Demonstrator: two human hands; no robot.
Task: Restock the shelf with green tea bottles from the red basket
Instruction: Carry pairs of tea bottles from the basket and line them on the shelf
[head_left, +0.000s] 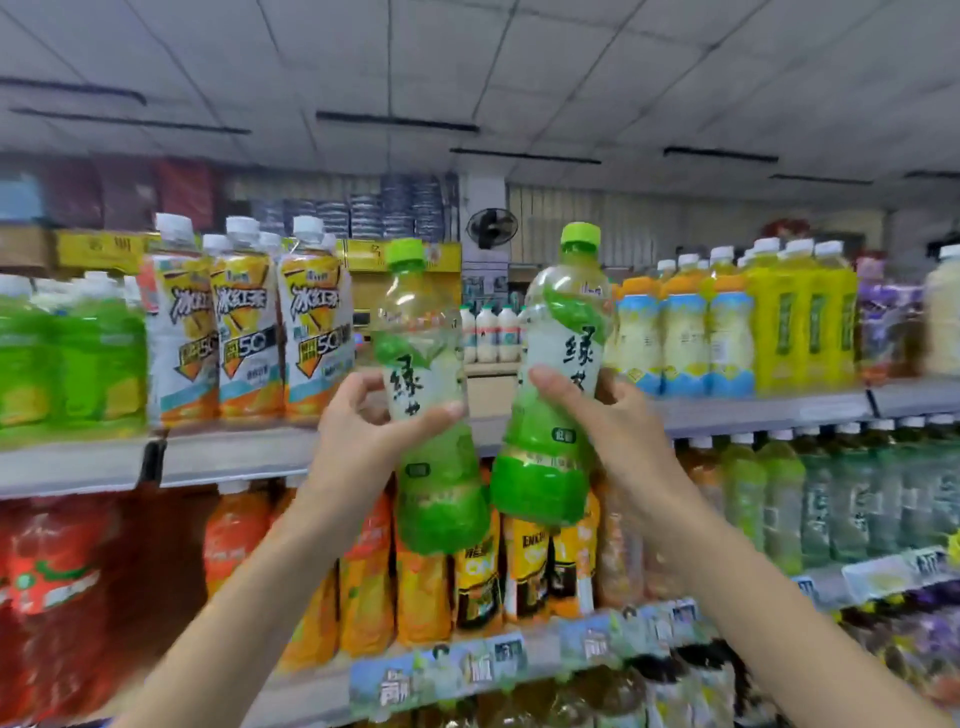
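Two green tea bottles stood nearly upright in the air before a gap on the upper shelf (753, 410). Each had a green cap, clear neck, white label with dark characters and green base. The left bottle (423, 364), gripped by the left hand (363, 421), leaned leftward. The right bottle (558, 332), gripped by the right hand (610, 410), leaned rightward and sat higher.
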